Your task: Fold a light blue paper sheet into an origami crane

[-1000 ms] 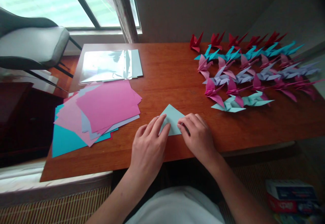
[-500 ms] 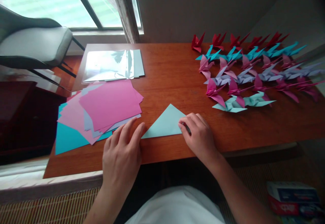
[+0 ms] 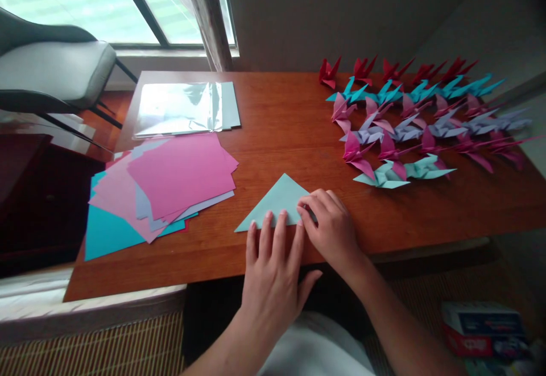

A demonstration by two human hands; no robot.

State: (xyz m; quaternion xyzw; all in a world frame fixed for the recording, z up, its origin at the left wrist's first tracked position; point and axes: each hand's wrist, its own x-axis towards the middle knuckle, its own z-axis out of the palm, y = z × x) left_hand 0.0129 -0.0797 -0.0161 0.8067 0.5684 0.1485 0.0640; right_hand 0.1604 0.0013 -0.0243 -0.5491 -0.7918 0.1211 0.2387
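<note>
Creasing a fold seems the step in hand; the pale green paper triangle [image 3: 277,197] lies on the surface [image 3: 277,143], the left hand [image 3: 273,282] resting spread-fingered along its near edge, pinching nothing; the right hand [image 3: 331,221] curls its grip over the right corner — whether pinching it, I cannot tell. The next move likely calls for even pressure — layers aligned.

Daylight from the window [image 3: 85,3] glares off the plastic sleeve [image 3: 174,108]; the dim lower right seems blurred.
</note>
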